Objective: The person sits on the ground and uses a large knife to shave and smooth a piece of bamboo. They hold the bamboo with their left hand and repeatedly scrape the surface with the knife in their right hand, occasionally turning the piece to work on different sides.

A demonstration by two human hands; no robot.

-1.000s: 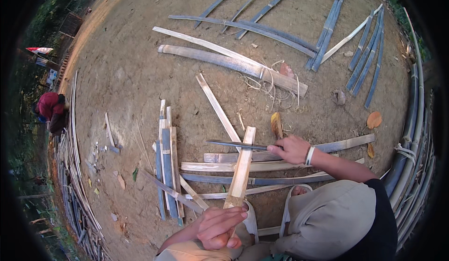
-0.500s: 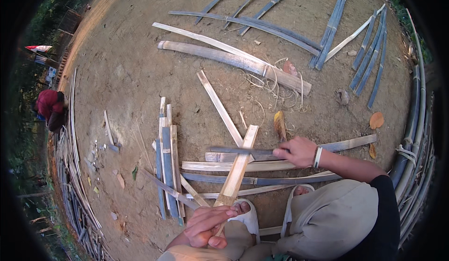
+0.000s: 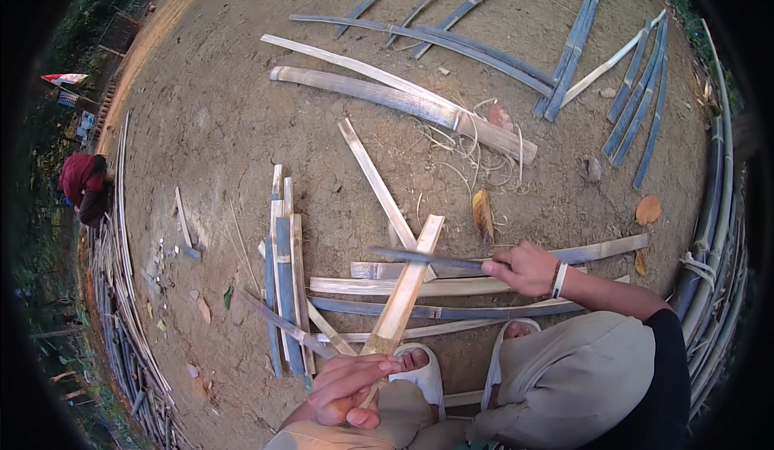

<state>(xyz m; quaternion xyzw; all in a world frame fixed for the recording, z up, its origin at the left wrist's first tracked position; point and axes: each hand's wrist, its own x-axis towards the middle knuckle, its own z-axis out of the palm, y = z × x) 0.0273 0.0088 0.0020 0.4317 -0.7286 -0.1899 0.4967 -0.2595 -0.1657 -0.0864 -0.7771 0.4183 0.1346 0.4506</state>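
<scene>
My left hand is closed around the near end of a split bamboo strip, which slants up and away from me with its pale inner side showing. My right hand grips a long dark-bladed knife, its handle hidden in my fist. The blade lies across the strip near its far end; whether it cuts in, I cannot tell. Below the blade, further bamboo pieces rest on the ground in front of my sandals. Another pale strip runs beyond, crossing behind the held one.
Upright-lying bamboo slats are bunched at left. A wide bamboo half and curly shavings lie farther off, with dark slats behind. Bamboo poles line the right edge. At far left a person bends over beside stacked poles.
My right hand has shifted a little to the right with the knife, whose tip is now tilted slightly upward. The bamboo strip in my left hand has barely moved.
</scene>
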